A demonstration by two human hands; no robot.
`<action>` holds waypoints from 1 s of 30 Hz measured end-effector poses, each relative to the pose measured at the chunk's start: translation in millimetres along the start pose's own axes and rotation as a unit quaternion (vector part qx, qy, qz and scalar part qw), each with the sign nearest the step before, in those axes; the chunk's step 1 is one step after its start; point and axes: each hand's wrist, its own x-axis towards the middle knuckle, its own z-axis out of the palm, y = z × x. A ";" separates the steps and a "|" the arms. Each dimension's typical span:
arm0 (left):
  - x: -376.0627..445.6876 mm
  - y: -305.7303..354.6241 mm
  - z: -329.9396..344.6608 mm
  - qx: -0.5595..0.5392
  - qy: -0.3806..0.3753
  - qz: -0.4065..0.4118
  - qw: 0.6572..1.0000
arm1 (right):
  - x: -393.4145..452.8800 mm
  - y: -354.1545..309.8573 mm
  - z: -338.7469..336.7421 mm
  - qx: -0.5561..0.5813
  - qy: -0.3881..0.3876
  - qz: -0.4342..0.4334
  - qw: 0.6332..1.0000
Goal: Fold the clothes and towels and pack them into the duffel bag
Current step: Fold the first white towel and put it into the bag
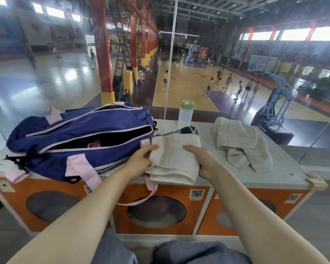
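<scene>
A navy duffel bag (69, 138) with pink trim and straps lies on the left of the white counter top (286, 164). Its main zipper gapes open and something pink shows inside. Just right of the bag, a folded white towel (176, 159) rests on the counter. My left hand (139, 159) grips the towel's left edge and my right hand (202, 159) grips its right edge. A dark garment (189, 130) peeks out behind the towel. Farther right, a crumpled beige towel (240, 143) lies unfolded.
A clear bottle with a green lid (186, 115) stands at the counter's back edge against a glass wall. Below the counter are orange locker fronts (160, 208) with round windows. A pink bag strap (151, 189) hangs over the front edge. Beyond the glass, people play on basketball courts.
</scene>
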 end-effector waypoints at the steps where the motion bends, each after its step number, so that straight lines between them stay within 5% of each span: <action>1: -1.8 2.7 0.7 -0.006 -0.005 0.002 1.000 | -0.9 -2.3 0.3 0.004 0.001 -0.008 1.000; 5: -11.8 19.3 -7.5 0.026 -0.019 0.062 0.998 | -4.3 -15.6 1.6 0.016 -0.002 -0.009 1.000; 10: -24.5 26.2 -63.1 0.142 0.116 0.150 0.972 | -14.6 -39.4 10.0 0.015 -0.082 -0.015 0.996; 16: -46.4 19.3 -155.7 0.368 0.273 0.236 0.857 | -24.1 -49.6 50.3 0.014 -0.145 -0.021 0.989; 20: -51.0 10.3 -204.3 0.568 0.276 0.192 0.751 | -22.4 -40.2 77.7 0.011 -0.170 -0.011 0.985; 25: -40.9 8.6 -241.2 0.623 0.187 0.019 0.759 | -16.5 -31.6 99.7 -0.002 -0.230 0.020 0.973; 30: -29.9 21.1 -255.5 0.591 0.151 -0.033 0.792 | -13.1 -27.9 122.3 -0.078 -0.291 0.065 0.951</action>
